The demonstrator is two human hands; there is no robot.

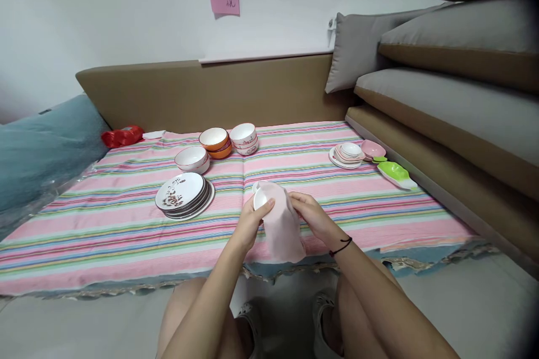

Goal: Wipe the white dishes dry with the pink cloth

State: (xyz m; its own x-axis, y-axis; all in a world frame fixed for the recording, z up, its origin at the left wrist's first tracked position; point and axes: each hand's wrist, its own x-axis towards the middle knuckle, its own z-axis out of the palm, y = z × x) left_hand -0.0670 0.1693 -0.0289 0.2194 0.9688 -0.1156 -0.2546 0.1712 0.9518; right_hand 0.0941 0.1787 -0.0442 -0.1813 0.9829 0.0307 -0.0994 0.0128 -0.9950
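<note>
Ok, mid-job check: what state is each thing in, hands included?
Left hand: closed on the white dish.
Right hand: gripping the pink cloth.
White dish: held up, partly covered.
Pink cloth: draped over the dish, hanging.
Plates: stacked, face up.
Bowls: three stacks, mouths up.
Green dish: face up.
Cushions: piled.

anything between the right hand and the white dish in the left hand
Yes: the pale pink cloth lies between the right hand and the white dish, covering part of it. Whether that hand touches the dish behind the cloth is hidden.
</note>
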